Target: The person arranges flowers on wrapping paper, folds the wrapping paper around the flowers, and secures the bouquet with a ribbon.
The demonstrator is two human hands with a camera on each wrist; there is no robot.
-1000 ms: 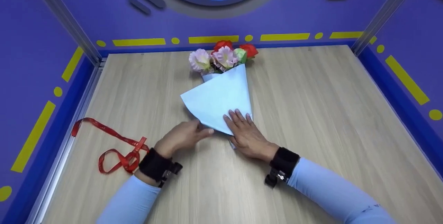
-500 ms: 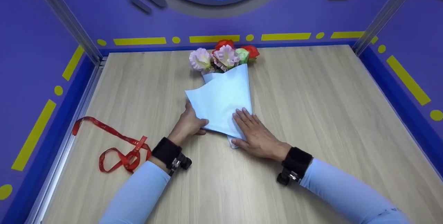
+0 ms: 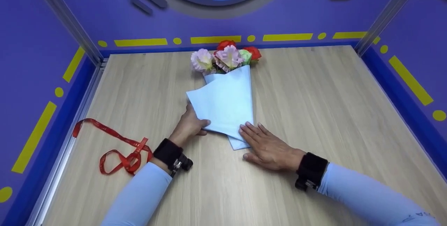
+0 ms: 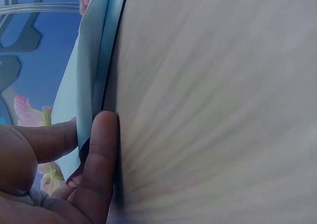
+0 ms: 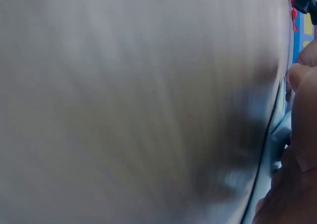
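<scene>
Paper (image 3: 223, 102) under straight-fingered right hand (image 3: 269, 149)

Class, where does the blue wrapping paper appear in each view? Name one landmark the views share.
Head: blue wrapping paper centred, below the flowers, left hand gripping it.
Left wrist: the paper on the left, reaching the top edge.
Right wrist: only a narrow strip, near the right edge.
Shared landmark: wooden tabletop.

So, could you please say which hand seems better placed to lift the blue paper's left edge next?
Probably the left hand: it pinches the blue paper there, while the right hand rests across at the lower right corner.
</scene>
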